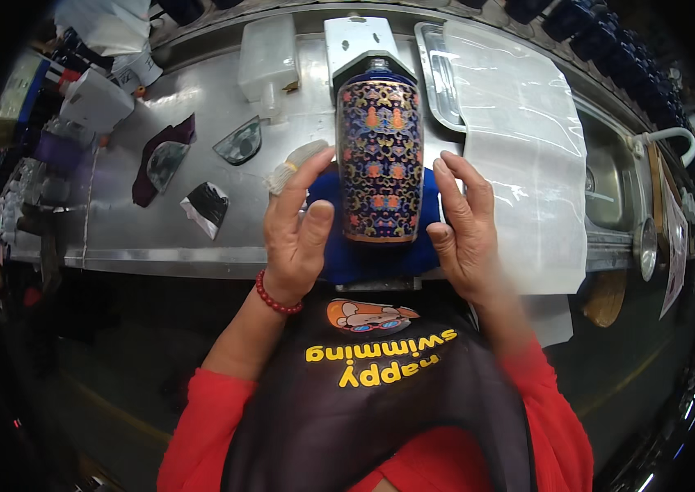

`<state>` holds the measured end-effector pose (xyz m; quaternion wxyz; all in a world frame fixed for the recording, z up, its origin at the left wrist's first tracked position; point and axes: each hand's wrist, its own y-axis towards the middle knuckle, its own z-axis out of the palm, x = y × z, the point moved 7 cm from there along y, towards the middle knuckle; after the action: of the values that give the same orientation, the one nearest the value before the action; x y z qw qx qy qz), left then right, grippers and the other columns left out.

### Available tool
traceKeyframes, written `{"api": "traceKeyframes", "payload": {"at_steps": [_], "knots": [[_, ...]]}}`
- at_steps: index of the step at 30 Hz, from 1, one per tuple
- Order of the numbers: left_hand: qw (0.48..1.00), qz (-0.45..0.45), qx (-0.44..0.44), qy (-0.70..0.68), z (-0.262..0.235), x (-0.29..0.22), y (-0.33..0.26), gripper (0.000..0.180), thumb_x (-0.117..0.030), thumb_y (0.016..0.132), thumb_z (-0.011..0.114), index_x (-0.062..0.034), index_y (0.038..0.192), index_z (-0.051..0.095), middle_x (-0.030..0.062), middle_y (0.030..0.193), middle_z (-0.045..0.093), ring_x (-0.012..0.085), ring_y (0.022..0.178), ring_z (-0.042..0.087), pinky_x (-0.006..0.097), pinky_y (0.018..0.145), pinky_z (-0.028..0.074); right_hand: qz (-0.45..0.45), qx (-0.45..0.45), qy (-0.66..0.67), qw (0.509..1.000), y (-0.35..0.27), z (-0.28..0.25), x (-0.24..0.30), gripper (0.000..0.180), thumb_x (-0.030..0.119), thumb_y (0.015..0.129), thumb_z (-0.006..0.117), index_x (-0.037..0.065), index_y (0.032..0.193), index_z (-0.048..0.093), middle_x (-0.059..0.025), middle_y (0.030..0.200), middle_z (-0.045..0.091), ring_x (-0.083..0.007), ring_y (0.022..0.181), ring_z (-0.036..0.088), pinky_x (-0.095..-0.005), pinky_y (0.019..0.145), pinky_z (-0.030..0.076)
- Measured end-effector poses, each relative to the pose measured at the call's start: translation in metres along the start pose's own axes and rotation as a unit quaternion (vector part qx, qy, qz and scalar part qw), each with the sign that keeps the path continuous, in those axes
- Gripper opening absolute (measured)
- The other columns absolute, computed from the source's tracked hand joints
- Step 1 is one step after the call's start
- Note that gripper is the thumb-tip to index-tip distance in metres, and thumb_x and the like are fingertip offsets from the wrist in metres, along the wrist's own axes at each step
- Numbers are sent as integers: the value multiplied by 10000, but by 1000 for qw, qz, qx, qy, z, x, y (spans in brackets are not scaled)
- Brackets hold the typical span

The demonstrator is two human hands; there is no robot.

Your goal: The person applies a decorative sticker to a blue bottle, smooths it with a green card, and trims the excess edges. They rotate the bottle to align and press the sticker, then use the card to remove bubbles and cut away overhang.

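A tall dark blue vase (379, 156) with gold and orange floral pattern lies on its side over a blue cloth (364, 246), its far end against a white bracket (357, 41). My left hand (298, 225) hovers at the vase's left side, fingers spread, a taped fingertip raised, a red bead bracelet on the wrist. My right hand (464, 225) is at the vase's right side, fingers apart and close to its base. Neither hand clearly grips it.
The steel worktable (159, 230) carries a clear plastic sheet (528, 156) over a metal tray (438, 74), a sink (610, 189) at right, a white plastic container (267, 57), dark curved shards (241, 141) and rags at left. Cluttered shelves stand far left.
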<state>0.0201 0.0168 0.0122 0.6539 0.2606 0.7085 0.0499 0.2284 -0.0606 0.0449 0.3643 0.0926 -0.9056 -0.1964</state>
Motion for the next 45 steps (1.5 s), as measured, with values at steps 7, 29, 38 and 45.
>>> {"api": "traceKeyframes", "payload": {"at_steps": [7, 29, 38, 45], "knots": [[997, -56, -1, -54, 21, 8, 42, 604, -361, 1034, 599, 30, 1473, 461, 199, 1447, 517, 307, 1327, 511, 402, 1144, 344, 1, 66, -58, 996, 29, 5, 8, 574, 458, 1035, 531, 135, 1510, 513, -198, 1550, 375, -356, 1366, 406, -455, 1149, 346], [982, -123, 45, -138, 33, 16, 40, 809, -271, 962, 709, 41, 1551, 252, 213, 1492, 401, 265, 1299, 520, 382, 1077, 450, -22, 88, -108, 990, 48, 2, 22, 589, 246, 812, 776, 167, 1381, 645, -203, 1465, 436, -400, 1257, 482, -491, 1060, 419], [999, -23, 6, -21, 21, 4, 42, 699, -381, 977, 673, 33, 1486, 432, 215, 1432, 522, 311, 1288, 522, 430, 1128, 355, -15, 78, -84, 993, 48, 1, 20, 576, 221, 821, 779, 164, 1379, 645, -195, 1454, 450, -397, 1262, 477, -487, 1062, 415], [951, 143, 61, 267, 18, -22, 37, 586, -553, 974, 574, -103, 1331, 689, 138, 1311, 660, 310, 1217, 532, 549, 1168, 194, -24, 81, -121, 989, 51, 3, 24, 584, 226, 818, 780, 168, 1382, 638, -187, 1433, 460, -396, 1253, 480, -487, 1056, 416]]}}
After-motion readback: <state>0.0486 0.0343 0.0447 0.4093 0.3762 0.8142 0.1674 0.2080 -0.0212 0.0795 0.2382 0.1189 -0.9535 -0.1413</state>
